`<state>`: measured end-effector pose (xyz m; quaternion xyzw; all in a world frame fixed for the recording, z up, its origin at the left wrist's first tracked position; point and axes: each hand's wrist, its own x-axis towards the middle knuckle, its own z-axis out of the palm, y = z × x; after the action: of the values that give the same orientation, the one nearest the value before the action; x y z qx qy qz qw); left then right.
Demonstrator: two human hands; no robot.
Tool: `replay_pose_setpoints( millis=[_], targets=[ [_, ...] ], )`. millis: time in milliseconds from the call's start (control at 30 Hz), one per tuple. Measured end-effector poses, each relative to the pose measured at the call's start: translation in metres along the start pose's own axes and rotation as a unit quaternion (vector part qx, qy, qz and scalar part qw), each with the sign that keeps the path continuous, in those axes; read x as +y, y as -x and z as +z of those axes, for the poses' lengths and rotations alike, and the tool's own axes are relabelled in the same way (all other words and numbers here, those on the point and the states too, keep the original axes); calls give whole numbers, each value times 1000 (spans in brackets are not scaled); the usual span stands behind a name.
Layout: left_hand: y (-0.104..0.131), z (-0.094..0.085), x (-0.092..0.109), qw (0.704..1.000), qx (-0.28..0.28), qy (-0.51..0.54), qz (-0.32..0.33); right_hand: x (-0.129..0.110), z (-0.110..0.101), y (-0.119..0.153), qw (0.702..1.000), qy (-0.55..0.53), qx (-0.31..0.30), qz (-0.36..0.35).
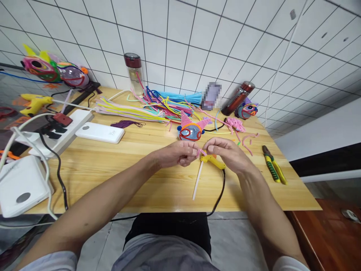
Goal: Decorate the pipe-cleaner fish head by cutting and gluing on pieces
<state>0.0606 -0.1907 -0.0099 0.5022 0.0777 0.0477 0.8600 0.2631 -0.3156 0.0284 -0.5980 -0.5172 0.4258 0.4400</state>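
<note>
One short pink strip (200, 152) is sitting pinched in my left hand (184, 153), by the yellow glue gun (214, 162) and near the pink-eared ornament (191, 133); my right hand (225, 151) is curling at its other end, whether gripping I cannot tell.

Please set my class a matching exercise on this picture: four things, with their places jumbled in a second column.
1. Pink strip
2. Pliers
3. Purple threads
4. Light-blue bundle

A. Beside a white power bank
B. Right side of the table
C. Foot of the tiled wall
D. Between left hand and right hand

Pairs: 1-D; 2-B; 3-A; 4-C
</note>
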Motion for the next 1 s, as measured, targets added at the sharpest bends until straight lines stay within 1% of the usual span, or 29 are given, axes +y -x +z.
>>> replay_pose_setpoints(
  millis=[67,133,300,433,600,800,1000],
  targets=[
    [0,-2,-1,1000,-14,-3,-5,0,5,-4,998,-38,-46,14],
    [1,-4,-1,999,-30,-10,-11,0,10,-5,995,-60,-73,23],
    [4,-6,2,997,-64,-46,-24,-2,12,-3,991,-74,-101,42],
    [5,-6,5,993,-84,-79,-26,-1,11,-3,989,-66,-125,41],
    [4,-6,6,989,-89,-113,-23,2,11,0,989,-52,-130,55],
    [3,-10,6,987,-88,-135,-29,5,11,1,985,-64,-137,83],
    [2,-12,5,987,-78,-139,-32,11,11,0,982,-86,-149,83]
  ],
)
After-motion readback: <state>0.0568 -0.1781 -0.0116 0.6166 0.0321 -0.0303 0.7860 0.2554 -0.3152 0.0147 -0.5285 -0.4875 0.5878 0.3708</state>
